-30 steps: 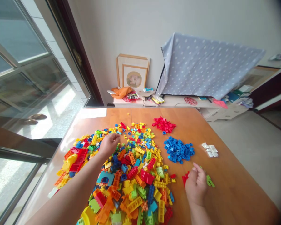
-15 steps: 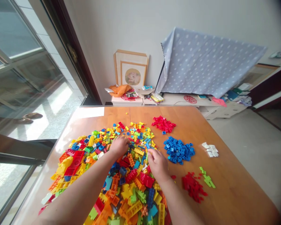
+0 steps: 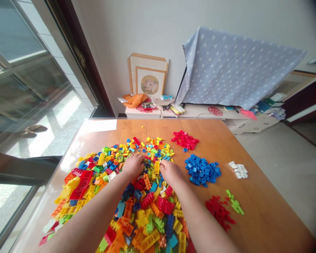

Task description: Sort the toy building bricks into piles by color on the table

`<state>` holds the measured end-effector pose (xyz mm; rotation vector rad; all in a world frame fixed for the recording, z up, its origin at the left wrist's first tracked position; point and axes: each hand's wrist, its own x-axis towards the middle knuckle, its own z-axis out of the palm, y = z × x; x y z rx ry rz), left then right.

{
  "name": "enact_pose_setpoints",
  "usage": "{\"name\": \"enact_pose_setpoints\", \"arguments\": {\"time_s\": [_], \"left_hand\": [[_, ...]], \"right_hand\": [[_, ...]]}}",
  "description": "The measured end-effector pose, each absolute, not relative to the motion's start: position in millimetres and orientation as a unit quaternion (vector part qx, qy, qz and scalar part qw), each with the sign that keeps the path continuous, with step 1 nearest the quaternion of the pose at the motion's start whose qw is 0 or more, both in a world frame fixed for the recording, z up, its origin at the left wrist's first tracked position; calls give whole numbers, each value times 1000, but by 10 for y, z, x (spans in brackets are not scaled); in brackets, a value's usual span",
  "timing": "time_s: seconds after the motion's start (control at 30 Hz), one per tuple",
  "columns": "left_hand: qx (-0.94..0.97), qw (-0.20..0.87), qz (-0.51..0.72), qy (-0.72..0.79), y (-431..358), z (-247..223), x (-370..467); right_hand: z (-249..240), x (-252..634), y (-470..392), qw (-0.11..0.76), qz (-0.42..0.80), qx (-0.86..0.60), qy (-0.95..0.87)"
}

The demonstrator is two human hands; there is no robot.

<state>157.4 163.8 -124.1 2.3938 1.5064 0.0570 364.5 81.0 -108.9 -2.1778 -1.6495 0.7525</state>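
A large heap of mixed toy bricks (image 3: pixel 147 200) covers the left and middle of the wooden table (image 3: pixel 263 211). My left hand (image 3: pixel 133 165) rests in the heap's upper part, fingers curled down among small bricks; what they touch is hidden. Just to its right, my right hand (image 3: pixel 170 171) is closed at the fingertips beside a yellow brick (image 3: pixel 157 167), which looks pinched. Sorted piles lie to the right: pinkish-red bricks (image 3: pixel 185 140), blue bricks (image 3: pixel 202 170), dark red bricks (image 3: pixel 219 213), green pieces (image 3: pixel 235 202) and white pieces (image 3: pixel 238 170).
A white sheet (image 3: pixel 101 125) lies at the table's far left corner. Behind the table stand a low cabinet (image 3: pixel 195 110), framed pictures (image 3: pixel 149 75) and a dotted cloth (image 3: pixel 237 66) over a large object. A glass door (image 3: pixel 21 80) is at the left.
My right hand has moved left and slightly up, closer to my left hand, and the yellow brick now stands upright at its fingertips. My left hand has barely moved.
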Motion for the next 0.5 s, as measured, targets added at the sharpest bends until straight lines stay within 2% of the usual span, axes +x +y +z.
{"name": "enact_pose_setpoints", "arguments": {"time_s": [0.23,0.37,0.5], "left_hand": [[834,157,28,528,1629,-1248,1582],[833,161,29,529,1636,-1253,1576],[827,177,27,533,1679,-1242,1514]], "right_hand": [[-1040,3719,664,422,519,-656,-349],[-954,3781,573,488,627,-559,-234],[-852,3916,416,531,705,-428,-196]]}}
